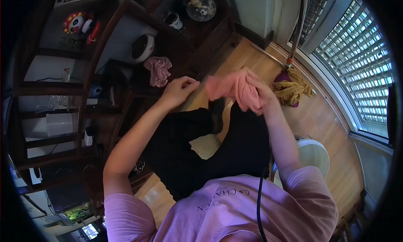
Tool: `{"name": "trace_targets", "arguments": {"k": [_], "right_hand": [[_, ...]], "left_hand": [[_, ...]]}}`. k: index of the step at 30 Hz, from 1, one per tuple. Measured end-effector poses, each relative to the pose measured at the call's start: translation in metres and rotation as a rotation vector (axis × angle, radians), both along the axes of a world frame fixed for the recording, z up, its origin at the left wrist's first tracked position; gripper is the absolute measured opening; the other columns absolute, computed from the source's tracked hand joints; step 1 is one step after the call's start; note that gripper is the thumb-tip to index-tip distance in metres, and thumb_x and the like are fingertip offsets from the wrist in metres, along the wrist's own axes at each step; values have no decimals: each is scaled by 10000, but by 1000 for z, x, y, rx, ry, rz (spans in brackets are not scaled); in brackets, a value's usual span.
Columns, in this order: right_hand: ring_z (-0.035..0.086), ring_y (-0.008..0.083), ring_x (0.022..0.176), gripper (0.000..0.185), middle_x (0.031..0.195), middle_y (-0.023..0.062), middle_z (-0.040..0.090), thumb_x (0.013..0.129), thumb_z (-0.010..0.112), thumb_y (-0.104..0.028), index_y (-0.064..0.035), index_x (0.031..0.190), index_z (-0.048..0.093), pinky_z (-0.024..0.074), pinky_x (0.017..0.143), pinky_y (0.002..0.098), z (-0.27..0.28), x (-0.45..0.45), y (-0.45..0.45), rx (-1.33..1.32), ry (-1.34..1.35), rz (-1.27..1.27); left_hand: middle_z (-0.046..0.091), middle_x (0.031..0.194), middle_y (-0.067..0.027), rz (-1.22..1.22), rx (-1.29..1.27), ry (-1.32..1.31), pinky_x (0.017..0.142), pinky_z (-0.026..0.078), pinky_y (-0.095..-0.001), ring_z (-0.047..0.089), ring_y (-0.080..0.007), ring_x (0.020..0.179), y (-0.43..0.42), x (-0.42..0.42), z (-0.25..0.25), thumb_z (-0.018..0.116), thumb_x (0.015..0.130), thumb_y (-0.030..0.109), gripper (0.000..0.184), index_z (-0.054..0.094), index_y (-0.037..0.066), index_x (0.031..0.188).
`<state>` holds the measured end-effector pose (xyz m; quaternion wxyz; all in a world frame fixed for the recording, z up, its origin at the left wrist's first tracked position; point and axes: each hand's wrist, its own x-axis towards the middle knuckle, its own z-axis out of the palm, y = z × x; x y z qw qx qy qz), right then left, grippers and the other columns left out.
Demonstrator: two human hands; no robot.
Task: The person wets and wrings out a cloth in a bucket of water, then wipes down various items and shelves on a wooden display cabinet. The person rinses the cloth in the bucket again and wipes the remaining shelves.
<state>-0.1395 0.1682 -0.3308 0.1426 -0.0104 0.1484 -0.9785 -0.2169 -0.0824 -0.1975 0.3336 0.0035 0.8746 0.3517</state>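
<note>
My right hand (263,94) grips a pink cloth (241,91), bunched up and slightly blurred, its loose end reaching left. Just past that end is my left hand (181,91), its thumb and fingers curled together, with nothing visible in them and apart from the cloth. A second cloth, dusty pink (158,71), lies crumpled on the dark wooden cabinet beyond my left hand. Close by it stands a round white and dark object (143,48).
Dark shelving (79,91) with ornaments runs along the left. A glass bowl (201,8) and a cup (173,21) sit on the cabinet. At right are a mop with a yellow head (294,89), a white bucket (315,154) and a latticed window (357,53).
</note>
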Motion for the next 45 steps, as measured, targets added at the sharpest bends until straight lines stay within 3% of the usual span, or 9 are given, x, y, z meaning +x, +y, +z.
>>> {"name": "trace_targets", "arguments": {"k": [5,11,13,24,28,33,38,40,45], "right_hand": [[468,279,1279,514,1383,118,480,985,514,-277,-76,1437,372,398,1069,449,10,-13,-43,-287,-250,16],[444,285,1308,670,1405,183,453,955,564,-235,-75,1508,222,347,1089,419,31,-130,-98,239,171,-257],[496,308,1242,724,1357,216,481,890,664,-268,-54,1473,291,357,1048,423,12,-168,-131,1318,457,-526],[569,447,998,510,1009,256,620,783,717,-106,4,1209,459,458,819,516,-22,-146,-145,1935,279,-971],[593,494,890,552,893,280,619,785,658,-39,-26,1249,359,467,784,536,12,-102,-146,1899,181,-537],[573,441,1030,451,1082,248,585,842,580,-52,-65,1260,411,491,782,456,52,-191,-205,1971,627,-624],[581,389,1088,486,1190,186,586,854,633,-238,-185,1305,461,469,916,503,44,-258,-243,2689,319,45],[515,356,1193,395,1235,155,567,887,595,-304,-255,1271,519,344,1036,562,-20,-260,-244,2549,523,-768],[471,367,1227,431,1290,162,518,861,612,-256,-216,1276,505,274,1091,536,-35,-206,-227,2427,637,-779]], "left_hand": [[709,978,-104,-323,-431,296,791,519,-391,673,-276,936,-22,10,27,615,885,434,424,666,82,1115],[713,878,-119,-250,-598,595,765,534,-424,679,-315,903,-53,-34,-3,590,908,372,308,692,121,1054],[712,849,-122,-168,-610,671,759,537,-433,679,-325,895,-57,-44,-14,582,915,356,291,695,120,1040],[481,1252,-149,-133,-663,927,837,504,-424,613,-328,953,-79,-97,-82,606,878,183,277,569,115,1143],[484,1212,-142,774,227,457,828,498,-387,591,-320,916,-74,-108,-98,628,845,164,153,606,85,974],[631,1027,-145,-256,-505,331,830,510,-401,638,-340,917,-71,-62,-43,644,811,137,169,660,77,968],[617,989,-199,-385,-280,348,804,504,-433,615,-352,962,-72,-13,-3,654,771,98,182,624,16,931],[612,977,-189,-436,-175,225,826,489,-440,612,-349,963,-71,-3,8,660,762,97,196,617,17,935],[583,953,-144,-637,-25,149,756,496,-404,615,-334,884,-67,5,11,654,729,84,225,572,6,924]]}}
